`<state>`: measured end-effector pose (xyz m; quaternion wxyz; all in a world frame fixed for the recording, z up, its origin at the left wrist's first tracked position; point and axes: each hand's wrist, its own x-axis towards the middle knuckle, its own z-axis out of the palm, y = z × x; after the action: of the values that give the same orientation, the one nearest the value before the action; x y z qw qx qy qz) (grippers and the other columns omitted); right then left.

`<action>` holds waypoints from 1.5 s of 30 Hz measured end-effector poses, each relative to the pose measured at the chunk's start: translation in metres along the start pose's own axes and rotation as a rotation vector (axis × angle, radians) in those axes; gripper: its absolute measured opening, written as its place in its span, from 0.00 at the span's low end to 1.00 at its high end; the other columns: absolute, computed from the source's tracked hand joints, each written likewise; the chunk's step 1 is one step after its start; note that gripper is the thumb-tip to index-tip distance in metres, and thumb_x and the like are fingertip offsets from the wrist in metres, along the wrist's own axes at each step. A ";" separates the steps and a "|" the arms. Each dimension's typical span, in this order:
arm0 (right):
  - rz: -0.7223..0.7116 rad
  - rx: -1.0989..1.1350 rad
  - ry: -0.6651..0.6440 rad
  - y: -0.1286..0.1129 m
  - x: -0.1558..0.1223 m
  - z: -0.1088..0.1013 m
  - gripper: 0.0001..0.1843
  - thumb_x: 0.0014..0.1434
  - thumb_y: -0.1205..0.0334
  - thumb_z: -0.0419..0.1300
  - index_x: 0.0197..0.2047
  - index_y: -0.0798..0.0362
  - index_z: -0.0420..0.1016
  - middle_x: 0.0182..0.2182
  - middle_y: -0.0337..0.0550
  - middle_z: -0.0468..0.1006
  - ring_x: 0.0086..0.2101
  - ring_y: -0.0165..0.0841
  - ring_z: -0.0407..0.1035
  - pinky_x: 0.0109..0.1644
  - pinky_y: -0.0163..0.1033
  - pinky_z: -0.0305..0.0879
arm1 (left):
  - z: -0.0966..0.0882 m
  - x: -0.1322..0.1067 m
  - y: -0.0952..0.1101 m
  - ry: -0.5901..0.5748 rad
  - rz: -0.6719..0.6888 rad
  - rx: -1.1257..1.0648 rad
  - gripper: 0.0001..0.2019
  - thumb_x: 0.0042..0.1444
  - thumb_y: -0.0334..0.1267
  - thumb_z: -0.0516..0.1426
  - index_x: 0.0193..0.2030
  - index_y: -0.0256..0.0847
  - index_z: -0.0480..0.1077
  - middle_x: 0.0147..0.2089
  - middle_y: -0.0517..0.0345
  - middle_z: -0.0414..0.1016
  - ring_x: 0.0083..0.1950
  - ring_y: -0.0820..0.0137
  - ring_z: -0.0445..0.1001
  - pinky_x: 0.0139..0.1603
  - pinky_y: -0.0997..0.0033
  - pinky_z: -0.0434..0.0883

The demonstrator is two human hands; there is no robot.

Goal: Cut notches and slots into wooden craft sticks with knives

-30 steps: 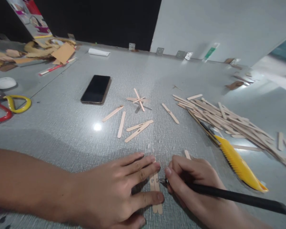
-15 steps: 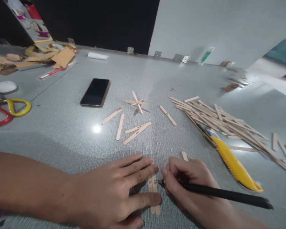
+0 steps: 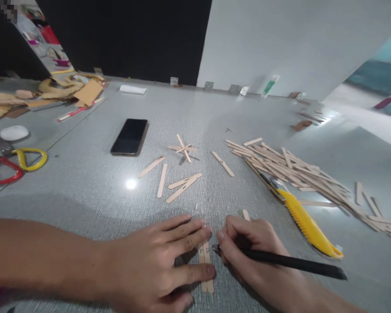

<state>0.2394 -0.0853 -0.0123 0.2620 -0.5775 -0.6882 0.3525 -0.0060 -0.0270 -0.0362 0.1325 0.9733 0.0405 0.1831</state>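
My left hand (image 3: pixel 163 261) lies flat with its fingers spread, pressing two wooden craft sticks (image 3: pixel 207 257) side by side against the table. Small hook-shaped marks are drawn on both sticks, between my fingers. In my right hand (image 3: pixel 257 252) a black pen (image 3: pixel 289 262) is pinched, its tip just right of the marked sticks and seemingly a little off them. Another craft stick (image 3: pixel 246 214) pokes out from behind my right hand, partly hidden. Several loose sticks lie beyond my hands, two of them overlapping (image 3: pixel 184 188). A star-shaped assembly of sticks (image 3: pixel 183 148) stands farther back.
A yellow utility knife (image 3: pixel 308 221) lies to the right, its blade end by a heap of craft sticks (image 3: pixel 293 167). A phone (image 3: pixel 130 137) lies left of centre. Scissors (image 3: pixel 31 159), a white mouse (image 3: pixel 14 133) and brown scraps (image 3: pixel 61 91) are at the left.
The pen tip has drawn slightly away from the marked sticks. The whole view has shifted a little; my left hand still presses the same sticks.
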 end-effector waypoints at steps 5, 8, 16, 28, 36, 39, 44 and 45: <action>0.094 0.114 0.075 0.001 -0.002 0.000 0.22 0.75 0.53 0.53 0.27 0.48 0.61 0.19 0.32 0.66 0.17 0.26 0.58 0.19 0.33 0.53 | -0.001 0.000 0.000 -0.024 0.010 -0.011 0.23 0.68 0.42 0.57 0.68 0.41 0.69 0.75 0.32 0.60 0.76 0.46 0.60 0.75 0.45 0.62; 0.043 0.112 0.213 0.004 -0.002 0.001 0.17 0.75 0.51 0.55 0.33 0.48 0.65 0.20 0.31 0.68 0.19 0.27 0.60 0.20 0.33 0.56 | -0.003 0.002 0.000 -0.080 0.005 -0.006 0.23 0.68 0.42 0.57 0.68 0.42 0.69 0.75 0.32 0.61 0.76 0.45 0.61 0.74 0.44 0.64; -0.274 -0.249 0.199 0.013 -0.003 -0.027 0.08 0.74 0.63 0.56 0.45 0.48 0.76 0.35 0.39 0.76 0.33 0.33 0.71 0.38 0.39 0.66 | -0.012 0.006 -0.001 -0.006 -0.028 0.055 0.11 0.70 0.40 0.57 0.55 0.46 0.77 0.68 0.45 0.73 0.71 0.54 0.69 0.70 0.54 0.68; -0.355 -0.821 0.030 0.009 -0.001 -0.049 0.24 0.61 0.82 0.52 0.54 0.50 0.74 0.49 0.49 0.80 0.45 0.41 0.78 0.45 0.45 0.77 | -0.046 0.018 -0.036 -0.166 -0.205 -0.182 0.09 0.71 0.29 0.56 0.44 0.42 0.78 0.48 0.55 0.80 0.51 0.65 0.77 0.55 0.67 0.70; -0.450 -0.972 0.074 0.024 -0.012 -0.063 0.33 0.57 0.84 0.48 0.61 0.56 0.72 0.49 0.54 0.83 0.41 0.44 0.82 0.40 0.48 0.82 | -0.036 0.016 -0.046 -0.091 -0.420 -0.331 0.07 0.59 0.24 0.65 0.38 0.40 0.76 0.40 0.60 0.76 0.46 0.68 0.74 0.47 0.71 0.68; -0.477 -1.017 0.108 0.030 -0.017 -0.065 0.36 0.53 0.86 0.46 0.61 0.58 0.73 0.49 0.56 0.84 0.40 0.42 0.84 0.38 0.45 0.83 | -0.035 0.017 -0.047 -0.075 -0.430 -0.346 0.08 0.57 0.24 0.66 0.36 0.40 0.75 0.38 0.61 0.75 0.44 0.68 0.74 0.45 0.72 0.67; -0.528 -1.064 0.160 0.037 -0.021 -0.065 0.31 0.56 0.84 0.46 0.58 0.59 0.75 0.45 0.56 0.86 0.36 0.42 0.84 0.35 0.44 0.83 | -0.037 0.019 -0.049 -0.072 -0.433 -0.376 0.06 0.57 0.27 0.67 0.36 0.40 0.77 0.38 0.61 0.75 0.43 0.69 0.73 0.45 0.71 0.67; -0.540 -1.071 0.168 0.037 -0.021 -0.065 0.30 0.57 0.84 0.46 0.57 0.59 0.75 0.44 0.56 0.86 0.35 0.42 0.84 0.33 0.44 0.83 | -0.037 0.019 -0.049 -0.071 -0.436 -0.382 0.05 0.57 0.27 0.67 0.36 0.40 0.77 0.38 0.60 0.75 0.43 0.69 0.73 0.45 0.70 0.67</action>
<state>0.3157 -0.0910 -0.0009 0.0685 -0.4601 -0.8690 -0.1688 -0.0035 0.0319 -0.0096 0.3508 0.9049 0.2088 0.1207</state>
